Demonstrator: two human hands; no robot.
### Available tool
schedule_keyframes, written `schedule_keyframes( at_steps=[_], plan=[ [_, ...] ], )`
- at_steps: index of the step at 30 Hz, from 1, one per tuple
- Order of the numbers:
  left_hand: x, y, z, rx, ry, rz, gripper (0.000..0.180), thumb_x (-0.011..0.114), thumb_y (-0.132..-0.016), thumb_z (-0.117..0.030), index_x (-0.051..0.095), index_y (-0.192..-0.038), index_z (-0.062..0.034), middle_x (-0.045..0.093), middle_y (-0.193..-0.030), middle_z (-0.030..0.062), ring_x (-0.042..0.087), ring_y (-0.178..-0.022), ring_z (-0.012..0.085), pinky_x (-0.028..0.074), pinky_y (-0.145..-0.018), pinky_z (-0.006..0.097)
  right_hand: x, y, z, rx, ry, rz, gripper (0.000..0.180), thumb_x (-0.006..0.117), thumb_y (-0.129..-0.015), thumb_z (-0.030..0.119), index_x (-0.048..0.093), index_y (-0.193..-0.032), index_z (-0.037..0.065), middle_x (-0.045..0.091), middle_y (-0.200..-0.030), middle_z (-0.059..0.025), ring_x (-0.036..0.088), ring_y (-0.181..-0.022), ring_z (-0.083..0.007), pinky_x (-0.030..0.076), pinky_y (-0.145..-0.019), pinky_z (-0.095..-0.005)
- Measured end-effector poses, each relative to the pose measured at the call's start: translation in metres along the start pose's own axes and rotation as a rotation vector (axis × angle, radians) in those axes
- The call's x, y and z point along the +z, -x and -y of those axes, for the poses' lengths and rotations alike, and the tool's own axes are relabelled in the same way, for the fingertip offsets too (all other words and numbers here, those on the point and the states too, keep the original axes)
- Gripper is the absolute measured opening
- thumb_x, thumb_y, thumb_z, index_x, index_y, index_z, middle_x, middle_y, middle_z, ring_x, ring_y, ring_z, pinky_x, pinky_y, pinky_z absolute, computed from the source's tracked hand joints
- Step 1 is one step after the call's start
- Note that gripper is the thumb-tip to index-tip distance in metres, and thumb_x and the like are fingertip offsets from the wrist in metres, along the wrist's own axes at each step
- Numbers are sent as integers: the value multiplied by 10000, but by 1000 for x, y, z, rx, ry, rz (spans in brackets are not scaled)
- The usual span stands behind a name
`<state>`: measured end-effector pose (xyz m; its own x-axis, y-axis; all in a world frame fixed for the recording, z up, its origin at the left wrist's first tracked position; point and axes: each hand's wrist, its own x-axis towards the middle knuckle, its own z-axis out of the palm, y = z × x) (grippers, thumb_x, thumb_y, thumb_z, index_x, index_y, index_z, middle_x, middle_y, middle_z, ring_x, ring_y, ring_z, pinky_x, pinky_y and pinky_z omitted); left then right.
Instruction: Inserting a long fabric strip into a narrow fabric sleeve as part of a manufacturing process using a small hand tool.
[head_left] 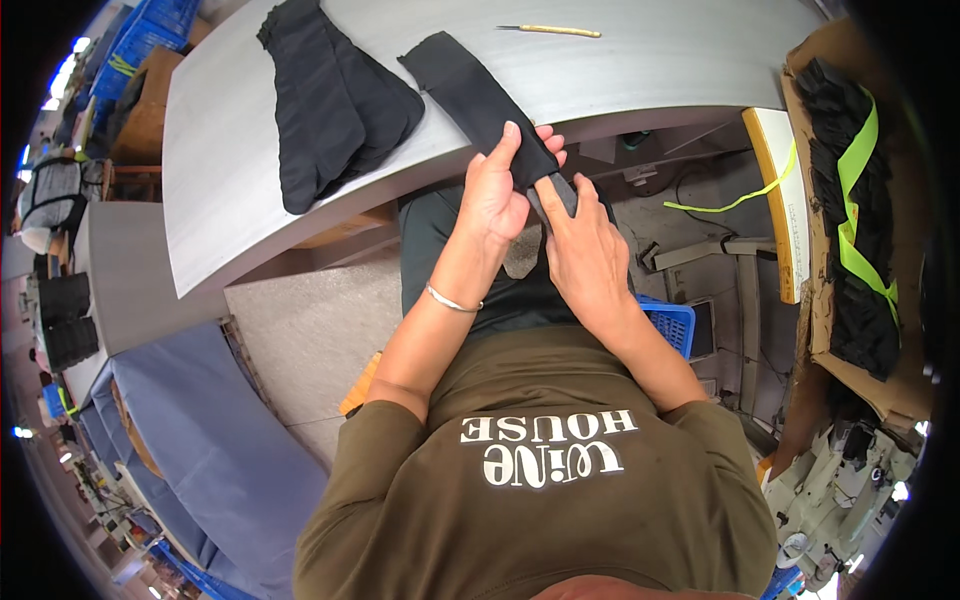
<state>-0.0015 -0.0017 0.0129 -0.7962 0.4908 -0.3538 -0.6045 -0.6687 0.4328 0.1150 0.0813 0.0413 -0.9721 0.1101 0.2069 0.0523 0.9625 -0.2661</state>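
A long black fabric piece [470, 90] slants from the table down over its front edge. My left hand [490, 200] is closed round its near part, thumb on top and fingertips showing past the far side. At the near end, my right hand [588, 250] grips the cloth, where a dark grey fold or layer shows between the fingers. Whether a finger is inside the cloth I cannot tell. Left of my hands, several black fabric pieces [325, 110] lie overlapped on the table. Farther back rests a thin pointed tool with a yellowish handle [560, 31], touched by neither hand.
The pale grey table [225, 150] curves across in front of me. At right stands a cardboard box [880, 385] holding bunched black material [850, 280] and a neon yellow strip [858, 155]. A blue basket [672, 325] sits beside my right forearm; blue-grey cloth [205, 420] drapes at left.
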Motion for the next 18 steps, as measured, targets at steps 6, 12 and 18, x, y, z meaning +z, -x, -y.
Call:
schedule_keyframes(
  at_steps=[6,12,18],
  plan=[
    [1,-1,11,119,-69,-28,314,645,-963,-268,575,-1070,19,653,-976,128,657,-959,251,567,-889,408,3,-11,4,121,111,180,613,616,-800,14,485,-1374,185,517,-1091,-207,640,-855,-354,566,-635,-422],
    [-1,19,32,26,-41,-41,288,607,-990,-301,580,-997,-15,633,-909,101,646,-896,220,553,-839,374,42,-23,-9,45,272,-19,270,626,-804,104,603,-1071,140,543,-906,-142,642,-700,-276,535,-504,-337],
    [-8,4,3,-17,-49,-48,346,637,-963,-353,586,-994,-12,645,-929,100,660,-963,263,540,-897,417,9,-12,6,-14,112,-17,341,592,-832,79,603,-1159,171,541,-881,-135,634,-760,-307,535,-542,-378]
  ],
)
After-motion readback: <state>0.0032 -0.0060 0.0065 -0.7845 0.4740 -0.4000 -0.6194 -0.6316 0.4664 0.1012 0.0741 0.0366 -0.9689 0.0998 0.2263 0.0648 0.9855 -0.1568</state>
